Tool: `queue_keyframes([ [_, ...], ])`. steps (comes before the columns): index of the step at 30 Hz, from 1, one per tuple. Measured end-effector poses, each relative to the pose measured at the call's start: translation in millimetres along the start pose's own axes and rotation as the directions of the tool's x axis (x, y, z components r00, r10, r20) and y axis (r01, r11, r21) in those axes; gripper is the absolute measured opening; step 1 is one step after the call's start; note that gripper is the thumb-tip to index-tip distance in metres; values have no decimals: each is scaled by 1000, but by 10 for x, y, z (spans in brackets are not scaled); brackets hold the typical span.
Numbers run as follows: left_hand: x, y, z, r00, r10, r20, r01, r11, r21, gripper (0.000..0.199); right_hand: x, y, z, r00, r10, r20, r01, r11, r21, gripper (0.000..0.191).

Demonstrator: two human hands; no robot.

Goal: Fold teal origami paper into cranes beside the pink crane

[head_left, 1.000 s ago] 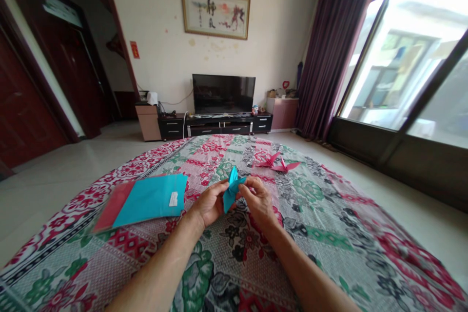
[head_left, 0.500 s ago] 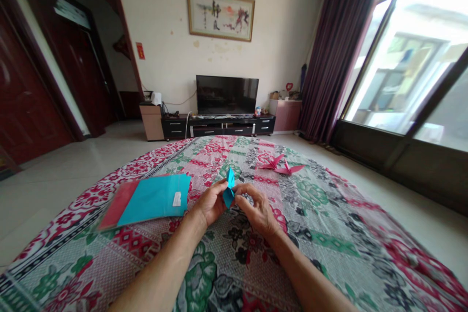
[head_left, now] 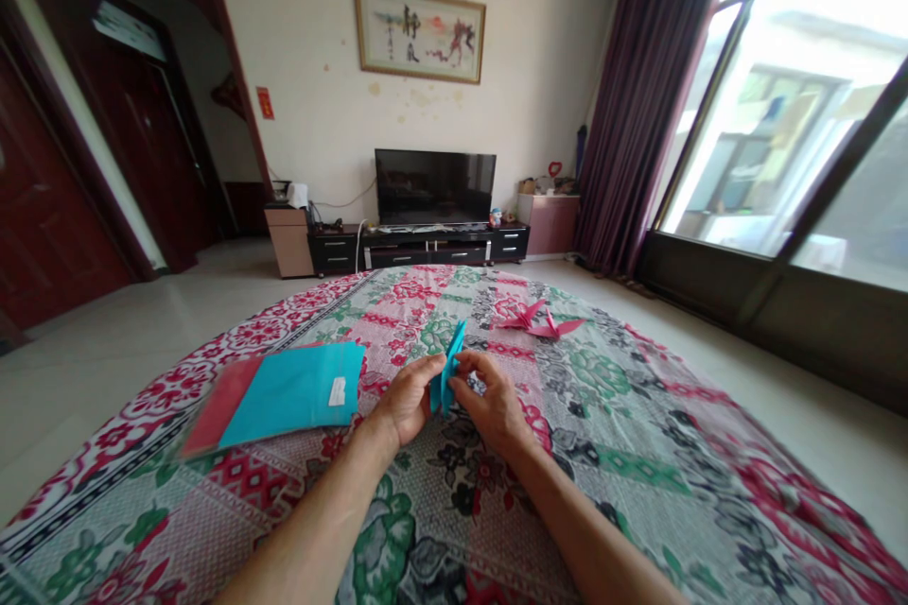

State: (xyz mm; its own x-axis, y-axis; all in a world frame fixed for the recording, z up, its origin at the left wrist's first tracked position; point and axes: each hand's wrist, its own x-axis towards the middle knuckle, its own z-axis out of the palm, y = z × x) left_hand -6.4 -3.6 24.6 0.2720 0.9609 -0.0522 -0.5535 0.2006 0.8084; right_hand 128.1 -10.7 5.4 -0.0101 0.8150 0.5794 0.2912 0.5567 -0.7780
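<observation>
A piece of folded blue origami paper [head_left: 448, 372] is held upright above the table, between both hands. My left hand [head_left: 411, 397] grips its left side, thumb on top and fingers curled behind. From the right, my right hand [head_left: 491, 397] pinches the paper's edge between thumb and forefinger. The paper shows narrow layers with a pointed tip at the top; its lower folds are partly hidden by the fingers. Beyond the hands, to the right, two pink paper cranes [head_left: 550, 325] lie on the cloth.
A clear packet of blue and red paper sheets [head_left: 290, 395] with a white label lies at the left. A patterned tablecloth [head_left: 610, 529] covers the round table. Farther back stand a television [head_left: 435, 187] on a low black cabinet [head_left: 403, 255] and a purple curtain [head_left: 617, 113].
The blue paper has turned, now showing its layers more edge-on, with its tip leaning right. Both hands still hold it. The whole view has shifted slightly.
</observation>
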Motion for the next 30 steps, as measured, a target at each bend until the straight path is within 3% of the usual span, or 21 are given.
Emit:
queue_keyframes([
  [7, -80, 11, -1, 994, -54, 98, 44, 994, 100, 35, 11, -8, -2, 990, 49, -135, -66, 990, -122, 24],
  [11, -77, -7, -29, 988, -66, 141, 52, 993, 104, 42, 15, -11, 28, 967, 161, -197, -167, 986, -15, 37],
  [14, -67, -7, -31, 991, -71, 113, 60, 993, 101, 41, 25, -27, 38, 953, 274, -131, -235, 939, 250, 54],
  [17, -70, 1, -23, 990, -87, 114, 77, 993, 92, 40, 41, -37, 5, 939, 345, 1, -308, 838, 450, 50],
  [21, -86, 9, -12, 984, -107, 141, 92, 989, 114, 41, 54, 13, -55, 930, 351, 113, -361, 802, 475, 32],
  [26, -109, 5, 18, 979, -114, 172, 80, 978, 193, 50, 52, 62, -58, 902, 415, 120, -417, 761, 497, 31],
  [30, -134, 9, 79, 986, -99, 135, 54, 951, 304, 56, 51, 31, -56, 876, 459, 148, -460, 703, 541, 30],
])
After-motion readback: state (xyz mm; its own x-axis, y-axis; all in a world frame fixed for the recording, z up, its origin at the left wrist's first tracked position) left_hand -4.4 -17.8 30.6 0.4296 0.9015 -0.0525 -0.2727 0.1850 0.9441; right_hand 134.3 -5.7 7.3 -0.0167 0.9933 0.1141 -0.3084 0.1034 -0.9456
